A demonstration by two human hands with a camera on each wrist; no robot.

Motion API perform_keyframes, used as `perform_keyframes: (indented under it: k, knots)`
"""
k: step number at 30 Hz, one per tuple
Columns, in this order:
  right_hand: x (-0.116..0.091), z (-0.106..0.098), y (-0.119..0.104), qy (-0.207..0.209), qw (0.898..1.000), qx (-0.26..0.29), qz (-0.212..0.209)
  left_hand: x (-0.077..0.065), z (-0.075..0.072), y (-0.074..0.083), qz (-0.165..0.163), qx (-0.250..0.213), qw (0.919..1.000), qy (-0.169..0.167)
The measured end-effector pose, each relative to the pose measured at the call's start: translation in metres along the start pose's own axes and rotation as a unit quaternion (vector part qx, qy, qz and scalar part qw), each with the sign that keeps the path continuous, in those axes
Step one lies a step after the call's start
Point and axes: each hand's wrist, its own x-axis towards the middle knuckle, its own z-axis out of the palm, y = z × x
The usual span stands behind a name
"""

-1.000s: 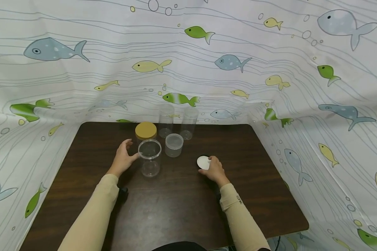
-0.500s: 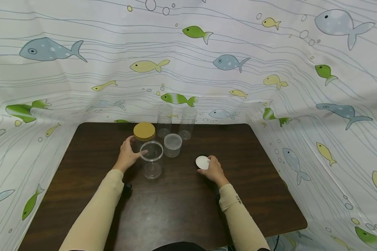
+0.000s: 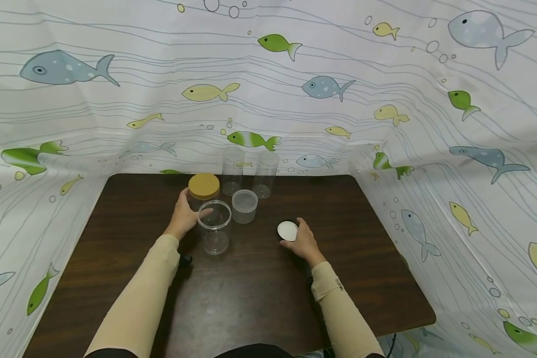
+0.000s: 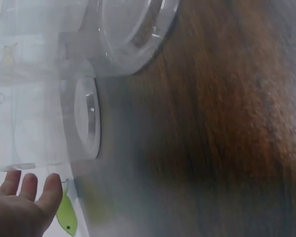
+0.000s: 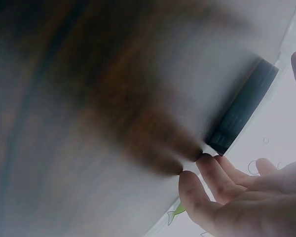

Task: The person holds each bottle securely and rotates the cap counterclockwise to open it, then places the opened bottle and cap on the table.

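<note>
In the head view, my left hand (image 3: 183, 217) reaches round the left side of a clear jar with a yellow lid (image 3: 204, 186). Its thumb shows through the clear wide-mouthed jar (image 3: 215, 238) standing uncovered in front. Left wrist view: the relaxed fingers (image 4: 50, 195) lie close beside a clear jar (image 4: 81, 118); whether they touch it, I cannot tell. To the right, my right hand (image 3: 305, 242) is spread beside a round black lid with a white inside (image 3: 288, 231), lying on the table. Its fingertips (image 5: 190, 182) rest at the table surface by the lid's edge.
A small lidded translucent tub (image 3: 244, 206) stands right of the uncovered jar. Two tall clear cylinders (image 3: 232, 171) stand at the back edge of the dark wooden table (image 3: 250, 298). A fish-print curtain (image 3: 268, 74) surrounds the table on the back and sides.
My left hand has moved right and forward, up to the yellow-lidded jar, its thumb passing behind the uncovered jar. The right hand's fingers have loosened slightly from the black lid, which stays in place.
</note>
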Motion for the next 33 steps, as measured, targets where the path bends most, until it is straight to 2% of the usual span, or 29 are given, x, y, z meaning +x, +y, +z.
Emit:
perform_keyframes:
  k: [7,15,23,28,33]
  knots:
    - [0.000,0.003,0.000,-0.002,1.000,0.001,-0.002,0.000,0.001,0.000,-0.017,-0.011,0.9998,-0.004]
    - [0.001,0.002,0.000,0.002,1.000,0.002,-0.002,-0.006,-0.005,-0.003,-0.022,-0.008,0.9993,0.029]
    - [0.001,0.000,0.000,0.000,1.000,0.003,0.010,-0.017,-0.013,-0.012,0.011,-0.044,0.9962,0.075]
    - [-0.001,-0.004,-0.005,-0.003,1.000,0.018,0.009,-0.021,-0.019,-0.012,0.023,-0.029,0.9951,0.092]
    - [0.001,-0.007,-0.004,-0.005,0.999,0.041,0.021,-0.024,-0.025,-0.010,0.042,0.023,0.9946,0.092]
